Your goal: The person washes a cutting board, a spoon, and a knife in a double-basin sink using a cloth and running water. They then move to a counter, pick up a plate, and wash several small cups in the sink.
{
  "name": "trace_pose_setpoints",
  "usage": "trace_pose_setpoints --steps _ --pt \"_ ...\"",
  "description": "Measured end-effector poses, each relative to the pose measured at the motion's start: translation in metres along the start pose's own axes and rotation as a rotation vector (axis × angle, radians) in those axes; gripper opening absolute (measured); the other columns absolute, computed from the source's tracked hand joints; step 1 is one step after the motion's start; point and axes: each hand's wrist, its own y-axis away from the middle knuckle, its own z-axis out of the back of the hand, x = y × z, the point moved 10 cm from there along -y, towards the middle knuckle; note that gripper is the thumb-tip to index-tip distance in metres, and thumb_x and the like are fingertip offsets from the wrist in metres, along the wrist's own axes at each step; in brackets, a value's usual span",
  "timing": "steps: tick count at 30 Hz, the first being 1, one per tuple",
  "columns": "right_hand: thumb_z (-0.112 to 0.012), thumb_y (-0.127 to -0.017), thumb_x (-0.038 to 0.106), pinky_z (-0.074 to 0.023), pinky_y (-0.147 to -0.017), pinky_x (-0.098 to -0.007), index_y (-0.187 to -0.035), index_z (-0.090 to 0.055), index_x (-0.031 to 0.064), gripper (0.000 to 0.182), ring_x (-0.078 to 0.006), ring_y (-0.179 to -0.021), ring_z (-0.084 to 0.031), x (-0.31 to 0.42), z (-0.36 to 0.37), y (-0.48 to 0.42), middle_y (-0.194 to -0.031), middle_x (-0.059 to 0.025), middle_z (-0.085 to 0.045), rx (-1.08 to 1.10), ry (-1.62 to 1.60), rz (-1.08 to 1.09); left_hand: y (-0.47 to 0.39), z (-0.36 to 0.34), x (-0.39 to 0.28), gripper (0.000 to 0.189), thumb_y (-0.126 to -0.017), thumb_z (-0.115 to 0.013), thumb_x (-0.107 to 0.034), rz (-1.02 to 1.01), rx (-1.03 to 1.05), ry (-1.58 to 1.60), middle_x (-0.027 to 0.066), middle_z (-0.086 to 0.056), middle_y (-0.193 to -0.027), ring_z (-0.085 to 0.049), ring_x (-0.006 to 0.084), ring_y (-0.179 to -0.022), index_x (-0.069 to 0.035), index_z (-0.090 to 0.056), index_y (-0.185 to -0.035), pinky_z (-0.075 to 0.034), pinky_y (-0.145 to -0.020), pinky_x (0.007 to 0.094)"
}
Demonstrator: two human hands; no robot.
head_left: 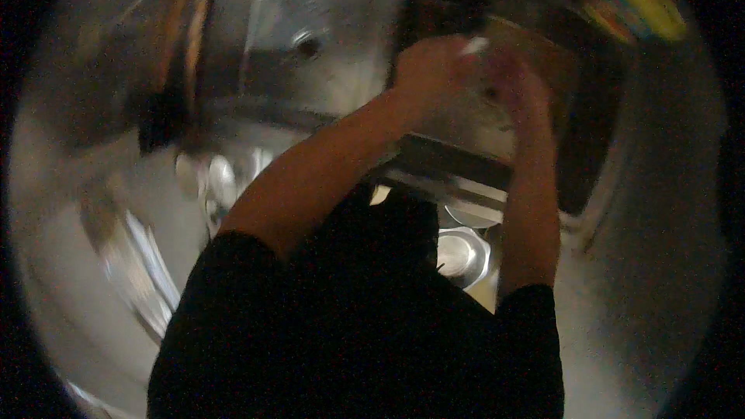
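Both of my hands are raised close together at the upper right of the dim, blurred head view. My left hand (439, 64) is beside a small whitish thing (476, 45), which may be in its fingers; blur hides the contact. Just to the right, my right hand (515, 78) faces it, and whether it holds anything cannot be made out. Beneath the hands lies a brownish board or surface (465, 110), too blurred to name surely.
A metal sink basin (343, 70) with a drain lies left of my hands. Shiny rounded metal objects (222, 177) stand near my left forearm. A round metal container (460, 256) shows low between my arms. A yellow, colourful item (646, 6) is at the upper right.
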Motion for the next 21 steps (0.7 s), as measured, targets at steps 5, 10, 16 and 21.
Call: trace_pose_setpoints --steps 5,10,16,21 --pt "-0.049 -0.095 0.031 -0.0479 -0.083 -0.0401 -0.1 -0.06 0.0085 0.025 -0.021 -0.088 -0.059 -0.024 0.044 -0.035 -0.099 -0.006 -0.061 0.144 0.054 -0.189 0.066 0.102 -0.002 0.025 -0.084 -0.062 -0.034 -0.291 -0.409 -0.208 0.0114 -0.064 -0.089 -0.06 0.0331 -0.087 -0.011 -0.068 -0.091 -0.046 -0.084 0.048" --pt "-0.05 -0.095 0.033 -0.0469 -0.072 -0.0312 -0.093 -0.061 0.0107 0.025 -0.0166 -0.08 -0.057 -0.008 -0.012 0.02 -0.086 -0.0021 -0.06 0.394 0.061 -0.167 0.192 0.13 0.092 0.022 -0.082 -0.065 -0.03 -0.073 -0.624 -0.015 0.0106 -0.064 -0.089 -0.06 0.0318 -0.088 -0.01 -0.068 -0.09 -0.048 -0.081 0.0438" --pt "-0.051 -0.095 0.037 -0.0419 -0.058 -0.028 -0.091 -0.06 0.0128 0.026 -0.0107 -0.069 -0.052 0.0 0.043 -0.038 -0.081 0.0016 -0.057 0.007 0.427 -0.186 0.369 0.13 0.259 0.015 -0.078 -0.069 -0.017 0.701 -0.701 0.174 0.0124 -0.064 -0.085 -0.063 0.0285 -0.076 -0.005 -0.065 -0.087 -0.051 -0.066 0.0376" --pt "-0.051 -0.095 0.036 -0.0432 -0.058 -0.0264 -0.094 -0.06 0.0132 0.025 -0.0095 -0.069 -0.052 -0.003 0.015 -0.027 -0.081 0.0021 -0.058 0.058 0.517 -0.189 0.546 0.115 0.371 0.025 -0.081 -0.065 -0.033 1.09 -0.738 -0.208 0.0136 -0.064 -0.08 -0.061 0.035 -0.075 -0.009 -0.065 -0.083 -0.048 -0.066 0.0438"
